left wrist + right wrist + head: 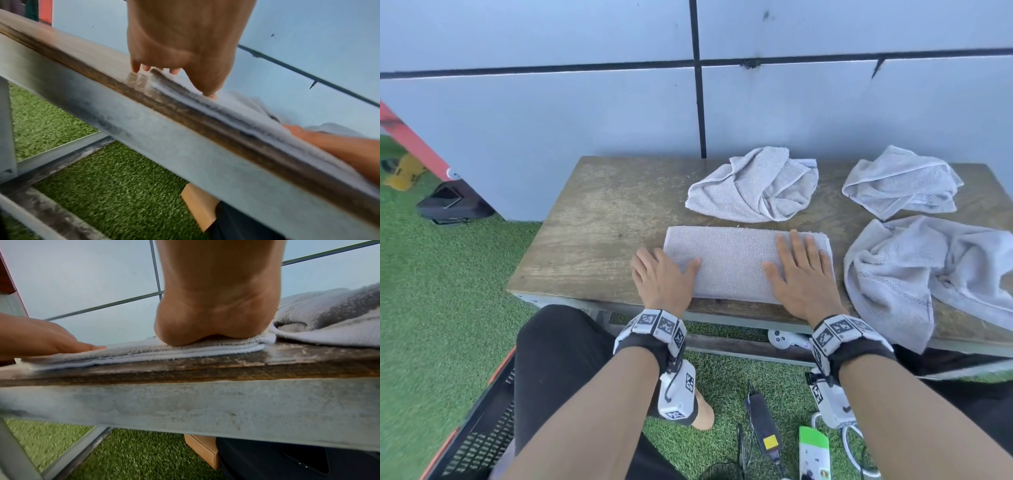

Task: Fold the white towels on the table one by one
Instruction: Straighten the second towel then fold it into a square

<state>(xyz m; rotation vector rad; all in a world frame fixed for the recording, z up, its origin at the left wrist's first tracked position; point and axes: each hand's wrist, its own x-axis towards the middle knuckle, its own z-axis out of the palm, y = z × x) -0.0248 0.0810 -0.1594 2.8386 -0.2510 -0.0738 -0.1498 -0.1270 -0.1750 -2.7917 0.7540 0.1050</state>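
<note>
A white towel (732,260), folded into a long flat strip, lies near the front edge of the wooden table (602,222). My left hand (662,274) lies flat over its left end, thumb on the cloth and fingers reaching onto the wood. My right hand (803,270) presses flat on its right half with straight, spread fingers. The right wrist view shows the heel of the right hand (216,324) on the layered towel (144,350). In the left wrist view the left hand (174,65) touches the towel's end (205,104). Three crumpled white towels wait: one behind (753,186), one far right (900,183), one at the right edge (928,270).
The table stands against a pale panelled wall (585,102) on green artificial grass (441,274). A black crate (482,428) sits at my lower left. Cables, a charger (762,425) and a game controller (784,339) lie under the table.
</note>
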